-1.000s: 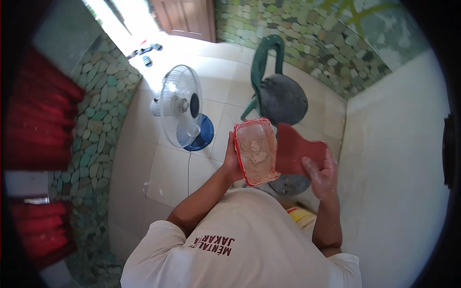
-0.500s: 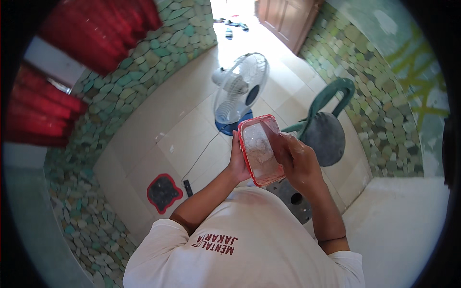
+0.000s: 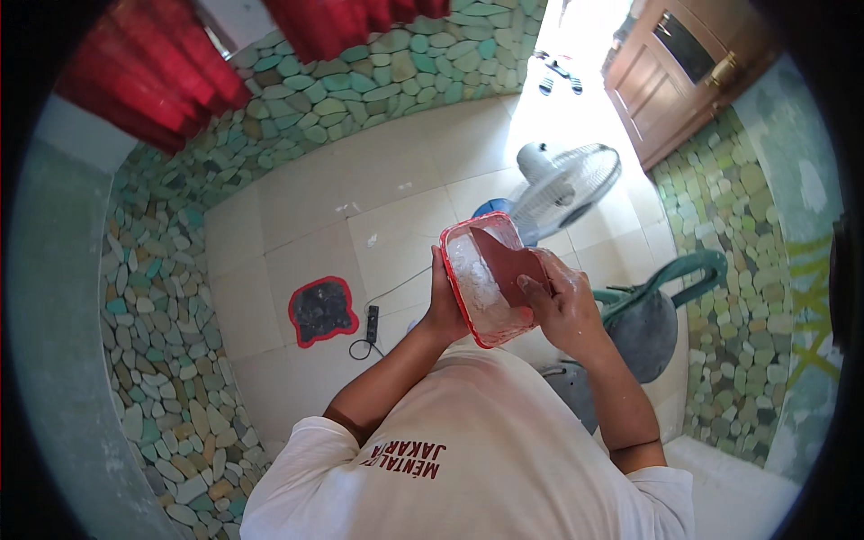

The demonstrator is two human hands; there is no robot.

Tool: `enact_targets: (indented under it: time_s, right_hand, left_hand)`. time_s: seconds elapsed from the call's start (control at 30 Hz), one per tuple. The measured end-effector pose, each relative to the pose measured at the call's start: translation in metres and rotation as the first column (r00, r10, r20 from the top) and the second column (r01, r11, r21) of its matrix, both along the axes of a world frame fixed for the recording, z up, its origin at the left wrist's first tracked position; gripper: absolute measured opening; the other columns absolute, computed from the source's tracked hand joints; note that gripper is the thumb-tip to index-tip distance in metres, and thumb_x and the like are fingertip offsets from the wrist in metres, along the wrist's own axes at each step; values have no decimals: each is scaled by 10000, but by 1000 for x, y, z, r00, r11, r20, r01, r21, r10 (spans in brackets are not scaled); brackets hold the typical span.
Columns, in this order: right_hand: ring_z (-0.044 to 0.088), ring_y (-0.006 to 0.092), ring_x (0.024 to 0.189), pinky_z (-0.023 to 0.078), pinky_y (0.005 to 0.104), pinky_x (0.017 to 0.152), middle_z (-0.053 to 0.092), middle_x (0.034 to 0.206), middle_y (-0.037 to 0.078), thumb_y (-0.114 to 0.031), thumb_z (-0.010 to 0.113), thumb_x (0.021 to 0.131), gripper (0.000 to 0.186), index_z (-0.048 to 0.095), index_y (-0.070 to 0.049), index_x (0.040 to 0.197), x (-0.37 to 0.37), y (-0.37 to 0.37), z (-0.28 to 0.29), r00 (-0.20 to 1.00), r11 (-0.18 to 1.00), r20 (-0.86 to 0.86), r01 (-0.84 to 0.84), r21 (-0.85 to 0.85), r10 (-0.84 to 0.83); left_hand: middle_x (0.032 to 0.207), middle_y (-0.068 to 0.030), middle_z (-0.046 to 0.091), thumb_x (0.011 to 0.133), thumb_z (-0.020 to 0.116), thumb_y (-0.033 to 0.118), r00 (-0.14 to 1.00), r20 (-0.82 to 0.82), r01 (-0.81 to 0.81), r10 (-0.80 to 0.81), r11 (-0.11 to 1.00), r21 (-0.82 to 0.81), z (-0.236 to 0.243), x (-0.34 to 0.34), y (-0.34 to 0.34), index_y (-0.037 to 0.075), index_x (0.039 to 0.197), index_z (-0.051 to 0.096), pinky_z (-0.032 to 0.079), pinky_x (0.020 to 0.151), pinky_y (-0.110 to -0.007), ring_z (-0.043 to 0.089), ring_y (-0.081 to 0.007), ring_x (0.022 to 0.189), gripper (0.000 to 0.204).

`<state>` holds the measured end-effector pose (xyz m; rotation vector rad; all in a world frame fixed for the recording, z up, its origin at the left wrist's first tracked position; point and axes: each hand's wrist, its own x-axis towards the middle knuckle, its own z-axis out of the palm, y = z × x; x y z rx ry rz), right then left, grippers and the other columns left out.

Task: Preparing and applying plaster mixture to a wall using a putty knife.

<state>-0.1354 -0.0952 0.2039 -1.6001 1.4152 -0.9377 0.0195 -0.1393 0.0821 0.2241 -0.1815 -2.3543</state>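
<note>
My left hand is closed on the left side of a red-rimmed rectangular tub, held in front of my chest. White paste coats the tub's inside and clings to its rim. In my right hand is a flat reddish-brown scraper, its blade dipping into the tub over the paste. White smears mark the right fingers. The tub tilts, so its opening faces me; its underside is hidden.
A standing fan with a blue base is ahead, near a wooden door. A green-framed chair with a grey seat is at right. A red-edged dark mat and a black power strip lie on the tiles. Stone-clad walls surround the floor.
My view has swung left, so the fan, door and chair sit farther right. The scraper has turned, showing more of its flat face in the tub. Both hands keep their hold.
</note>
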Motion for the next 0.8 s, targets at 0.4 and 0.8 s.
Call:
enact_targets:
  time_s: [0.4,0.8]
  right_hand:
    - [607,408,711,488,430,584,613,856,230,-20,548,841,275,540,15,1113,140,-90,-23,935,941,-249,-298,-162,253]
    - [610,388,770,489,412,647,606,894,204,22,551,810,374,522,-4,1182,218,-164,0,835,899,-447,-416,-135,320]
  left_hand:
    - [1363,-128,456,731,248,870,937,-302,-181,174,983,4,-32,140,-64,130,1400,341,372,1045,-487,458,-309,1244,1002]
    - [1296,-84,505,857,329,721,900,-142,-422,413,906,-39,-22,208,-112,152,1347,410,395,1016,-450,499,-269,1192,755]
